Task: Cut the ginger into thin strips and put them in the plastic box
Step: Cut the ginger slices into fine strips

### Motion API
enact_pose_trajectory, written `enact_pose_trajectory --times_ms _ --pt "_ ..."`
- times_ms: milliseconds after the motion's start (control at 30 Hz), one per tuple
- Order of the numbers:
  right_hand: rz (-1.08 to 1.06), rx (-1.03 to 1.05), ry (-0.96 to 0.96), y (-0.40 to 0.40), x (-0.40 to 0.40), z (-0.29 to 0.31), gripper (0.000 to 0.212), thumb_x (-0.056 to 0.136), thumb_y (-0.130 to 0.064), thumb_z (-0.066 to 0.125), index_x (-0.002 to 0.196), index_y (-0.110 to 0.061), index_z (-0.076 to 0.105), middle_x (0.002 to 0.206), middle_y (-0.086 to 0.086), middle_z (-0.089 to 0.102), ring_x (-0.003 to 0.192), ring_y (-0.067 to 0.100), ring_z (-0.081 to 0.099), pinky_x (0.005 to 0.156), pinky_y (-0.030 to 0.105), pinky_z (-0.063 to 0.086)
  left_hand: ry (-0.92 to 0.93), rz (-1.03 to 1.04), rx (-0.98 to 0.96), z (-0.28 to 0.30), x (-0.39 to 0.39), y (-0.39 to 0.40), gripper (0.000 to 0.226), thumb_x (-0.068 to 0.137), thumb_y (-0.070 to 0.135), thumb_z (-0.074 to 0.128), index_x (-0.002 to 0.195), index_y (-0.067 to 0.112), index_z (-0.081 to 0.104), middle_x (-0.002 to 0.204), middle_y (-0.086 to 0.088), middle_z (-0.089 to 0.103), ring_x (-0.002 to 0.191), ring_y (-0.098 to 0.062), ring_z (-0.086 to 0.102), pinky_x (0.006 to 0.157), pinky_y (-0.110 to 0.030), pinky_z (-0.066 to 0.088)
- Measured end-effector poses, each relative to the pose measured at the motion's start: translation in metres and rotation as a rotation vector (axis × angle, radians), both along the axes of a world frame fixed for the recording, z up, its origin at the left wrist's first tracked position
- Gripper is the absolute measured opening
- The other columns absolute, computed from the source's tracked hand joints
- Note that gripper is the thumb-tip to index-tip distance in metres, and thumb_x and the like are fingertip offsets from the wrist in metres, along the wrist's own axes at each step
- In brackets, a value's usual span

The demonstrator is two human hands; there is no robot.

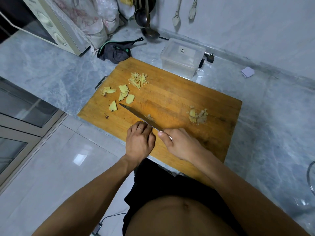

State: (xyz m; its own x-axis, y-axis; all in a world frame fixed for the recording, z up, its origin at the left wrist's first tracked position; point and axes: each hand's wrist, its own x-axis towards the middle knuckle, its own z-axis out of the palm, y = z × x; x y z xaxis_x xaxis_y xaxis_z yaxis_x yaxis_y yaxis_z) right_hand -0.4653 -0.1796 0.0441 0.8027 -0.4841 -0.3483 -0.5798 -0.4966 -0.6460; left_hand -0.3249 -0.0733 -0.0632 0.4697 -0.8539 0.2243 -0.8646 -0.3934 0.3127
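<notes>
Here the right hand [180, 145] gripped the long steel knife [136, 114], its blade running toward the far left corner of the worn wooden cutting board [170, 92]. The left hand [139, 138], fingers curled, pressed a small ginger piece [150, 117] against the blade near the front edge. Flat yellow ginger slices [123, 94] lay beyond the knife tip, thin ginger strips [139, 80] farther, nearer the clear plastic box [182, 57] off the far edge.

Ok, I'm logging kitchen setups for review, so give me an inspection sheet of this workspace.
Surface: marble counter under a wooden board.
Job's things: strips, slices and scraps on the board; box behind it, nothing seen inside.
Clutter: dark cloth, paper.
Hands: right hand has its grip on the knife; left hand by the blade, what it holds is hidden.
Cables: plugs hang on the wall.
Surroundings: microwave, ladles, bags.
</notes>
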Motion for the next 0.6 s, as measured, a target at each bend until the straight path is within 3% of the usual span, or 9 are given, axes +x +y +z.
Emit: enact_pose_trajectory --times_ms 133,267,367,433,500,600 --pt "-0.02 0.024 0.003 -0.006 -0.001 0.0 0.049 0.105 -0.05 0.035 0.09 -0.011 0.06 0.081 0.01 0.06 0.085 0.033 0.059 0.072 0.05 0.053 0.048 0.0 -0.012 -0.001 0.0 0.001 0.035 0.091 0.025 0.048 0.113 0.007 0.069 0.114 -0.011 0.065 0.113 -0.031 0.055 0.089 -0.042 0.045" --pt "-0.017 0.077 -0.04 -0.016 -0.006 -0.004 0.051 0.106 -0.046 0.039 0.074 -0.007 0.047 0.067 0.013 0.052 0.063 0.028 0.053 0.06 0.049 0.044 0.056 -0.011 -0.035 0.0 -0.002 0.002 0.041 0.091 0.025 0.046 0.121 0.005 0.066 0.125 -0.015 0.061 0.115 -0.033 0.053 0.094 -0.043 0.043" --pt "-0.035 0.133 -0.044 -0.022 -0.011 -0.004 0.05 0.106 -0.043 0.041 0.066 -0.014 0.037 0.055 -0.002 0.041 0.05 0.012 0.038 0.054 0.036 0.03 0.033 -0.03 -0.01 0.0 0.0 0.001 0.043 0.091 0.026 0.045 0.124 0.005 0.064 0.131 -0.015 0.058 0.118 -0.032 0.051 0.097 -0.043 0.041" --pt "-0.046 0.172 -0.015 -0.024 -0.01 0.0 0.049 0.107 -0.041 0.04 0.064 -0.018 0.035 0.051 -0.005 0.043 0.046 0.003 0.044 0.051 0.025 0.028 0.026 -0.041 0.019 0.003 0.001 0.001 0.044 0.091 0.027 0.045 0.124 0.006 0.064 0.133 -0.014 0.058 0.119 -0.031 0.05 0.097 -0.042 0.039" --pt "-0.04 0.182 -0.017 -0.024 -0.009 0.003 0.048 0.107 -0.039 0.039 0.064 -0.017 0.034 0.054 -0.004 0.04 0.046 -0.005 0.049 0.051 0.023 0.028 0.013 -0.052 0.047 0.005 0.004 0.001 0.044 0.09 0.031 0.046 0.122 0.009 0.065 0.133 -0.012 0.059 0.121 -0.03 0.05 0.095 -0.041 0.038" --pt "-0.053 0.173 -0.037 -0.022 -0.012 -0.001 0.051 0.106 -0.044 0.04 0.066 -0.014 0.036 0.055 -0.003 0.04 0.048 0.009 0.039 0.053 0.034 0.03 -0.009 -0.086 0.083 0.007 0.013 0.001 0.043 0.088 0.035 0.049 0.119 0.011 0.066 0.129 -0.01 0.061 0.12 -0.03 0.051 0.092 -0.041 0.04"
